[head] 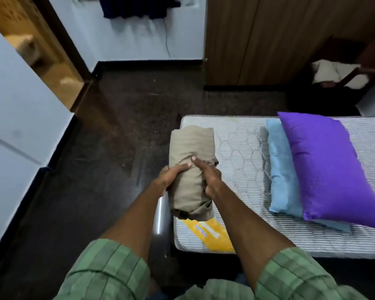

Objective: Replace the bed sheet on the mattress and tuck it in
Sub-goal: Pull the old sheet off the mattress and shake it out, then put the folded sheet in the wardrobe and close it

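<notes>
A folded beige bed sheet (191,146) lies as a thick bundle at the near left end of the bare striped mattress (243,152). My left hand (171,177) grips the bundle's left side, thumb laid across its top. From the right, my right hand (208,174) grips the same bundle, its thumb meeting the left thumb on top. The bundle's far end rests on the mattress corner. A yellow label (212,234) on the mattress shows just below the bundle.
A purple pillow (329,167) lies over a light blue pillow (281,169) on the mattress to the right. A metal bed rail (160,215) runs along the left edge. Dark floor (117,126) stretches left; a wooden wardrobe (268,40) stands behind, an open door (41,46) far left.
</notes>
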Available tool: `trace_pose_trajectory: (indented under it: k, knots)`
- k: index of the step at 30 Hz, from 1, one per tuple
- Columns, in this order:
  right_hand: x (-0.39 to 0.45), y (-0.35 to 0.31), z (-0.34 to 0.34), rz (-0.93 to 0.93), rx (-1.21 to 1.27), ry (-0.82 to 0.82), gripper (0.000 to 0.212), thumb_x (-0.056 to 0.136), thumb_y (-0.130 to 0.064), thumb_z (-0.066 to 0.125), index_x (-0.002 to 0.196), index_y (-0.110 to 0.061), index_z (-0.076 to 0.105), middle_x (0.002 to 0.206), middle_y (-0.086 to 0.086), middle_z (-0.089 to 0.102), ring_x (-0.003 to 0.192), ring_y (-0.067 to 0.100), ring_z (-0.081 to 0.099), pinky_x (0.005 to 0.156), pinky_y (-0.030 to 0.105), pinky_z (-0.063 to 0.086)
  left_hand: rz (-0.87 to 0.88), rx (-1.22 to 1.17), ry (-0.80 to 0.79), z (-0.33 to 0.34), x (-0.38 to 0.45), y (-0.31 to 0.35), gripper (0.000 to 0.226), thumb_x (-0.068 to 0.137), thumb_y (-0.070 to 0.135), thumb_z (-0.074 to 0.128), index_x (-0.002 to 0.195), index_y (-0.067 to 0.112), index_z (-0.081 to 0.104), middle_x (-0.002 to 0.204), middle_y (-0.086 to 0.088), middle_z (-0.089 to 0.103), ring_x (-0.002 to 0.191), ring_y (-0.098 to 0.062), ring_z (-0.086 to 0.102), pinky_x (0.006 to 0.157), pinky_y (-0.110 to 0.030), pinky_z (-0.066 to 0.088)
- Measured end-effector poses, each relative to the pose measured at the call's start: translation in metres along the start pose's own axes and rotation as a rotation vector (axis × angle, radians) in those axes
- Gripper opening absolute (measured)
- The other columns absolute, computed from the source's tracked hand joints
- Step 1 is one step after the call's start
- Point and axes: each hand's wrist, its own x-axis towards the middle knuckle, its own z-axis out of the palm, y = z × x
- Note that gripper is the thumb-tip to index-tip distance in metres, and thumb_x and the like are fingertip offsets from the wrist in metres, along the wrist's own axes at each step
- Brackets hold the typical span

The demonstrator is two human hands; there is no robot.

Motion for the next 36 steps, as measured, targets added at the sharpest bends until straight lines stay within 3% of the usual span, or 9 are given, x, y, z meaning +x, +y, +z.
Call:
trace_pose_trajectory:
  k: [5,9,13,16,21,23,27,31,36]
  knots:
    - [-0.016,0.015,0.086,-0.060,0.073,0.026,0.056,0.058,-0.028,0.100,0.104,-0.008,0.076,0.092,0.008,0.080,0.087,0.027,0.078,0.084,0.050,0.063,0.114,0.060,-0.054,-0.084,0.001,0.031,0.057,0.066,0.051,0.092,0.110,0.018,0.076,0.101,0.003,0.080,0.096,-0.018,0.075,0.083,-0.032,0.060]
    - [-0.017,0.019,0.147,-0.112,0.151,0.083,0.046,0.062,-0.023,0.098,0.098,-0.007,0.075,0.091,0.007,0.080,0.081,0.021,0.077,0.074,0.035,0.063,0.185,0.125,-0.055,-0.139,0.018,0.060,0.074,0.056,0.060,0.092,0.115,0.019,0.076,0.104,0.006,0.079,0.097,-0.016,0.075,0.095,-0.038,0.059]
    - [-0.002,0.011,0.193,-0.141,0.181,0.113,0.049,0.061,-0.026,0.099,0.099,-0.007,0.074,0.093,0.008,0.080,0.080,0.021,0.077,0.074,0.034,0.062,0.191,0.173,-0.090,-0.176,0.046,0.092,0.081,0.052,0.064,0.093,0.117,0.019,0.076,0.106,0.007,0.079,0.097,-0.014,0.075,0.096,-0.037,0.059]
    - [0.018,-0.003,0.215,-0.147,0.183,0.129,0.046,0.063,-0.027,0.097,0.097,-0.008,0.074,0.085,0.005,0.079,0.074,0.019,0.076,0.065,0.027,0.058,0.209,0.186,-0.124,-0.190,0.069,0.114,0.072,0.060,0.059,0.092,0.117,0.019,0.076,0.107,0.007,0.079,0.097,-0.013,0.075,0.095,-0.035,0.059]
    - [0.066,-0.031,0.245,-0.166,0.183,0.153,0.058,0.056,-0.032,0.100,0.103,-0.008,0.076,0.089,0.005,0.080,0.083,0.023,0.078,0.076,0.035,0.062,0.271,0.220,-0.110,-0.199,0.113,0.153,0.050,0.073,0.051,0.088,0.109,0.019,0.078,0.103,0.007,0.078,0.095,-0.012,0.073,0.083,-0.028,0.056]
    - [0.091,-0.053,0.262,-0.182,0.187,0.150,0.059,0.056,-0.033,0.100,0.104,-0.008,0.076,0.089,0.004,0.080,0.083,0.022,0.078,0.075,0.033,0.061,0.276,0.227,-0.097,-0.203,0.140,0.180,0.049,0.071,0.054,0.088,0.105,0.021,0.077,0.102,0.007,0.077,0.095,-0.012,0.072,0.082,-0.028,0.055]
    - [0.146,-0.106,0.296,-0.213,0.205,0.155,0.056,0.057,-0.035,0.100,0.101,-0.011,0.076,0.090,0.004,0.080,0.080,0.017,0.077,0.070,0.028,0.059,0.261,0.265,-0.119,-0.209,0.204,0.245,0.069,0.060,0.063,0.090,0.110,0.018,0.077,0.104,0.005,0.078,0.097,-0.015,0.073,0.088,-0.032,0.058]
    - [0.212,-0.179,0.331,-0.254,0.253,0.183,0.049,0.062,-0.029,0.099,0.102,-0.010,0.076,0.086,0.001,0.080,0.078,0.015,0.078,0.065,0.025,0.057,0.265,0.292,-0.177,-0.204,0.272,0.335,0.061,0.067,0.055,0.090,0.112,0.015,0.077,0.102,0.004,0.079,0.095,-0.015,0.075,0.092,-0.035,0.060]
    - [0.293,-0.265,0.367,-0.291,0.255,0.203,0.049,0.062,-0.029,0.099,0.101,-0.010,0.077,0.087,0.001,0.080,0.078,0.016,0.078,0.070,0.028,0.059,0.299,0.304,-0.228,-0.194,0.359,0.427,0.063,0.064,0.058,0.091,0.110,0.017,0.078,0.103,0.004,0.080,0.096,-0.014,0.076,0.091,-0.035,0.060]
